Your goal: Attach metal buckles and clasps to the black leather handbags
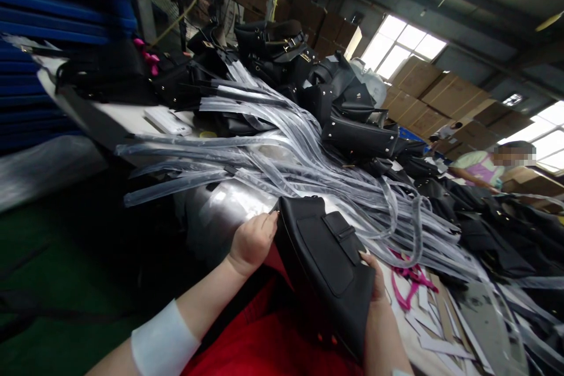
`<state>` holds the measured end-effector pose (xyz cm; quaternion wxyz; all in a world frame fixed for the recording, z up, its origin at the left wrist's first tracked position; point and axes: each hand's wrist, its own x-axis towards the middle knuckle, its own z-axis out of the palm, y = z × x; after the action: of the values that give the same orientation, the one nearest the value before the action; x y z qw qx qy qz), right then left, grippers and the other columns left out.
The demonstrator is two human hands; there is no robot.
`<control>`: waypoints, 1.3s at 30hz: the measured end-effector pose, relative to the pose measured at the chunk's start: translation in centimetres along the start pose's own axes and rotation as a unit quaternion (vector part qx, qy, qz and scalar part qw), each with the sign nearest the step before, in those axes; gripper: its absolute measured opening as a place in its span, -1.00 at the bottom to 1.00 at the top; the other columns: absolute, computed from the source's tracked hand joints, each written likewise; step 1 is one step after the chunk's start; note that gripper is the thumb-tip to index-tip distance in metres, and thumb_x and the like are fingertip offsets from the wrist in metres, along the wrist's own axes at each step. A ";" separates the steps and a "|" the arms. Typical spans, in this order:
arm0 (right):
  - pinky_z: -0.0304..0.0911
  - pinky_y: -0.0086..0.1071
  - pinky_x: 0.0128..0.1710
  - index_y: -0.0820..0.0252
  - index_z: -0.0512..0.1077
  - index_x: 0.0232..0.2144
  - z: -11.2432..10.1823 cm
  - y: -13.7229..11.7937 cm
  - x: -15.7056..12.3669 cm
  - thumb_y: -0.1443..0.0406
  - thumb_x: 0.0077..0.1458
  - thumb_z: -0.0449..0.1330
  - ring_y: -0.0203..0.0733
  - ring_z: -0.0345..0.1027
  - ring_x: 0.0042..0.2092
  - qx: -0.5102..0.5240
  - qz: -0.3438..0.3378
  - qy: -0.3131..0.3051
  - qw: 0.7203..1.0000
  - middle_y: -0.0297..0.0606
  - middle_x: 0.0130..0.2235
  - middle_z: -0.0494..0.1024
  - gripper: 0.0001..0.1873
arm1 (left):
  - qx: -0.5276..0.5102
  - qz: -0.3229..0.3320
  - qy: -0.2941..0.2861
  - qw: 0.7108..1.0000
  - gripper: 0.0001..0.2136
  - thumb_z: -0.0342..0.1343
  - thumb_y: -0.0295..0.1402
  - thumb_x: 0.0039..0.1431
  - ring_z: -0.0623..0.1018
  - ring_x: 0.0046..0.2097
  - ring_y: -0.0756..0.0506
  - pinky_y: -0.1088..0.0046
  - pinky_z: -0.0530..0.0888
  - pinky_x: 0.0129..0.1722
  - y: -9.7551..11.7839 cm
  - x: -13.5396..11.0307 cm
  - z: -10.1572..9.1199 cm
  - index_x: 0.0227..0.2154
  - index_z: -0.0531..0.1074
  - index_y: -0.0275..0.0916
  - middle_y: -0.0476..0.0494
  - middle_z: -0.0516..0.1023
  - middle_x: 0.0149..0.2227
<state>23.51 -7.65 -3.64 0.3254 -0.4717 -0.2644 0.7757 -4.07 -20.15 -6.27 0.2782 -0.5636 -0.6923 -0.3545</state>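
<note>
A black handbag [324,264] with a front pocket and flap tab is held tilted above my lap. My left hand [254,242] is closed, pinching the bag's upper left corner between thumb and fingers. At the opposite side my right hand [374,276] grips the edge; its thumb shows on the front and the other fingers are mostly hidden behind the bag. Just beyond the bag, long straps in clear plastic sleeves [286,158] lie heaped across the table.
More black bags [359,135] are piled behind the straps. Pink ribbon [412,282] and paper strips [436,329] lie at the right on the table [403,335]. A co-worker [478,167] is at the far right. Cardboard boxes [456,97] are stacked beyond; blue panels [57,3] rise at left.
</note>
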 end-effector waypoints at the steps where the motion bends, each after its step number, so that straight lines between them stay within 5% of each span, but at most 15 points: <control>1: 0.42 -0.06 -0.10 0.28 0.57 -0.43 0.0 0.0 0.0 0.23 -0.23 0.27 0.12 0.56 -0.26 0.001 0.003 0.006 1.000 -0.10 -0.41 0.65 -0.74 | 0.007 -0.005 0.001 1.000 -0.84 0.01 -0.44 0.29 0.52 -0.44 -0.08 0.41 0.36 -0.45 0.1 0.1 0.0 -0.26 0.50 -0.31 -0.12 0.53 -0.49; 9: 0.40 -0.04 -0.07 0.29 0.59 -0.42 -0.4 0.2 0.3 0.22 -0.20 0.28 0.11 0.57 -0.28 -0.003 0.015 -0.020 1.000 -0.10 -0.40 0.65 -0.73 | -0.010 -0.055 -0.019 0.998 -0.78 -0.03 -0.45 0.26 0.49 -0.42 -0.06 0.42 0.34 -0.40 0.1 1.1 -0.7 -0.42 0.49 -0.25 -0.09 0.49 -0.51; 13: 0.41 -0.07 -0.07 0.29 0.59 -0.40 -0.1 0.3 0.0 0.23 -0.18 0.28 0.07 0.57 -0.30 0.015 0.014 -0.014 1.000 -0.10 -0.35 0.66 -0.73 | -0.049 -0.153 0.000 0.987 -0.83 0.01 -0.43 0.19 0.50 -0.41 -0.06 0.43 0.38 -0.35 -1.6 1.7 -1.2 -0.45 0.47 -0.25 -0.11 0.52 -0.47; 20: 0.41 -0.03 -0.08 0.29 0.58 -0.38 -0.4 0.2 0.3 0.24 -0.17 0.29 0.11 0.57 -0.28 0.002 -0.007 -0.034 0.999 -0.09 -0.38 0.66 -0.73 | -0.341 -0.367 -0.019 0.865 -0.78 -0.02 -0.36 0.10 0.54 -0.47 -0.01 0.50 0.47 -0.48 -5.2 1.2 -1.6 -0.24 0.46 -0.26 -0.08 0.59 -0.33; 25: 0.37 0.02 -0.04 0.27 0.57 -0.27 -1.0 0.4 0.7 0.18 -0.14 0.27 0.16 0.55 -0.18 -0.009 -0.026 -0.066 0.997 -0.08 -0.36 0.66 -0.64 | -0.295 -0.312 -0.093 0.898 -0.82 -0.06 -0.49 -0.04 0.46 -0.53 0.00 0.50 0.42 -0.48 -4.6 -0.4 -1.8 -0.58 0.43 -0.23 -0.02 0.51 -0.53; 32: 0.41 -0.06 -0.08 0.27 0.57 -0.33 -0.6 0.4 0.3 0.22 -0.16 0.28 0.06 0.57 -0.29 0.006 -0.017 -0.035 0.999 -0.12 -0.37 0.66 -0.71 | -0.234 -0.226 -0.139 0.935 -0.88 0.09 -0.40 0.09 0.51 -0.37 -0.07 0.41 0.45 -0.32 -1.6 -1.5 -1.0 -0.36 0.52 -0.26 -0.12 0.53 -0.41; 39: 0.45 -0.13 -0.19 0.28 0.58 -0.36 0.2 0.3 -0.7 0.25 -0.18 0.30 0.03 0.57 -0.32 0.035 0.035 -0.044 0.998 -0.08 -0.34 0.66 -0.72 | -0.110 -0.154 -0.129 0.973 -0.78 -0.03 -0.43 0.25 0.53 -0.32 -0.12 0.36 0.43 -0.30 -0.7 -1.7 -0.4 -0.32 0.54 -0.26 -0.18 0.52 -0.39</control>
<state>23.45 -8.37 -3.41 0.3027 -0.4346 -0.2343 0.8152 -4.37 -21.53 -7.47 0.0645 -0.5181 -0.7579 -0.3911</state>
